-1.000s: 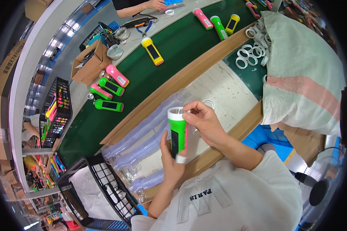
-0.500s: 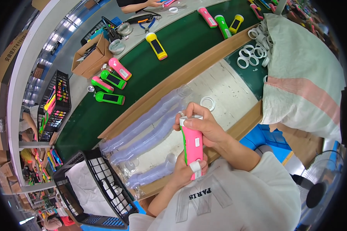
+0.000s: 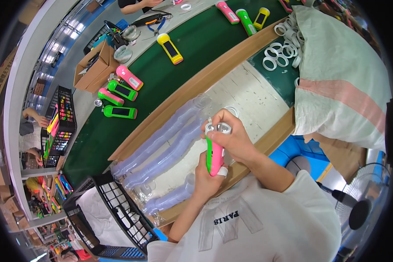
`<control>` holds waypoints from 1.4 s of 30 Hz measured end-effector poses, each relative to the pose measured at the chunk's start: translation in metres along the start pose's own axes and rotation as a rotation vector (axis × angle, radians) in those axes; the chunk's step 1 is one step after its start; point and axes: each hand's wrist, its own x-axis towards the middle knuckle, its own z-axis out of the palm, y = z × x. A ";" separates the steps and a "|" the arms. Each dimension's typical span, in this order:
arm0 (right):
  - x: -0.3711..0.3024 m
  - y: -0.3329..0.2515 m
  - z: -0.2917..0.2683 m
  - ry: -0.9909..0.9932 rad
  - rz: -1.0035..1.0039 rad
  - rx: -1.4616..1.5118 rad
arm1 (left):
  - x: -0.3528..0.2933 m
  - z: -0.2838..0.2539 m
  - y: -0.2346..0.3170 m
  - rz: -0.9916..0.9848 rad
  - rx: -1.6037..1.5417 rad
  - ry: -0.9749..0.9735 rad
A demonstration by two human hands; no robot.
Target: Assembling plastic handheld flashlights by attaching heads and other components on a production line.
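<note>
A pink and green flashlight [image 3: 215, 158] is held over the tray, tilted so its round head faces up. My left hand [image 3: 206, 180] is closed around the lower body, and a white band [image 3: 223, 171] shows at its fingers. My right hand [image 3: 233, 137] grips the head, thumb and fingers on the white ring [image 3: 212, 127] around its rim. Clear plastic shows inside that ring. Just beyond my right hand a loose white ring [image 3: 232, 111] lies partly hidden on the tray. Rows of nested clear lens cups [image 3: 161, 131] lie to the left of my hands.
The cardboard-edged tray [image 3: 260, 94] stands before a green conveyor belt [image 3: 161, 78] with several flashlights, including a yellow one [image 3: 170, 49]. White rings [image 3: 276, 56] spill by a woven sack [image 3: 336, 74] at right. A black crate [image 3: 111, 214] stands left; a fan [image 3: 362, 196] stands right.
The flashlight has tipped so its head shows more from above and its green side turns into view. My left hand has moved up and slightly left along the body. The view has shifted slightly.
</note>
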 end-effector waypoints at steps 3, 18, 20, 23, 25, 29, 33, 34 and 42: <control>0.012 0.008 -0.024 -0.069 0.239 0.414 | 0.009 -0.008 0.002 -0.212 -0.447 -0.196; 0.091 -0.037 -0.171 0.752 -0.320 -1.815 | 0.158 -0.107 0.008 0.202 0.057 0.467; 0.101 -0.041 -0.209 0.823 -0.304 -1.915 | 0.170 -0.108 0.015 0.469 0.769 0.485; 0.112 -0.034 -0.239 0.786 -0.235 -1.819 | 0.161 -0.065 0.014 0.598 1.055 0.077; 0.116 -0.028 -0.252 0.778 -0.280 -1.837 | 0.155 -0.024 0.011 0.682 1.148 -0.038; 0.111 -0.031 -0.240 0.694 -0.295 -1.791 | 0.169 0.000 -0.001 0.773 1.090 -0.169; 0.089 -0.039 -0.205 0.566 -0.537 -1.526 | 0.178 -0.012 -0.002 0.656 1.181 -0.251; 0.080 -0.051 -0.181 0.425 -0.303 -1.336 | 0.178 -0.016 -0.004 0.671 1.191 -0.253; 0.038 -0.017 -0.092 0.197 -0.467 -1.158 | 0.178 -0.013 -0.004 0.675 1.107 -0.129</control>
